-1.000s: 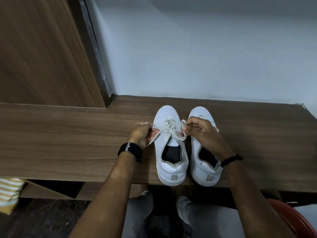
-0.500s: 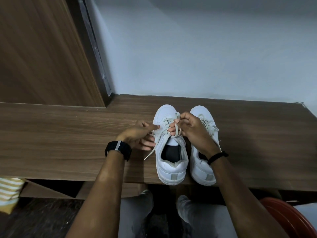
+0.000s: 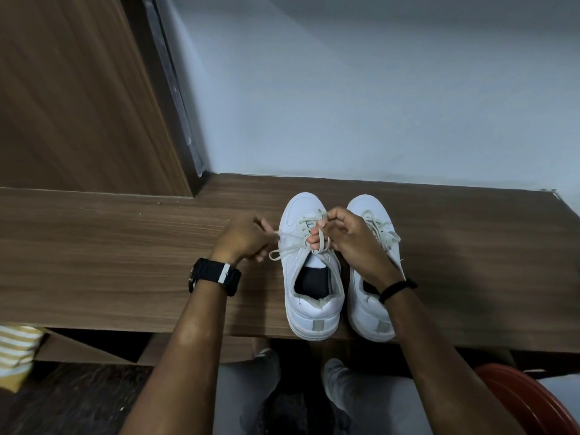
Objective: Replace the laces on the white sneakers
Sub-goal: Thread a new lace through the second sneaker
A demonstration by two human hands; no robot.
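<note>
While both sneakers sit side by side at the near edge of the wooden shelf (image 3: pixel 110 246), heels toward the person and toes toward the wall, all the action is on the left sneaker (image 3: pixel 309 268). Its opening shows a dark insole and nothing else inside; the right sneaker (image 3: pixel 372 309) has a dark opening too, but the wrist covers most of it. The right hand (image 3: pixel 351 243) has its fingers curled around a loop of the off-white lace (image 3: pixel 323 243), pinching it just above the tongue of the left sneaker. The left hand (image 3: pixel 244 238) is curled as well, gripping the other end of that same flat lace off to the shoe's left side, with a small loop drooping down beside the upper. The right sneaker's laces (image 3: pixel 381 229) look threaded and loosely tied. Both shoes are smooth white with chunky soles and a little grey tab at the heel. The shelf is brown wood-grain laminate, long and flat, running up against a pale painted wall (image 3: pixel 376 105), with a matching wooden panel (image 3: pixel 78 89) standing at the back left corner. There's a black watch (image 3: pixel 216 276) on the left wrist, a thin black band (image 3: pixel 397 288) on the right, a red rounded thing (image 3: pixel 533 400) low on the right, and striped yellow-white fabric (image 3: pixel 15 350) at the left edge.
</note>
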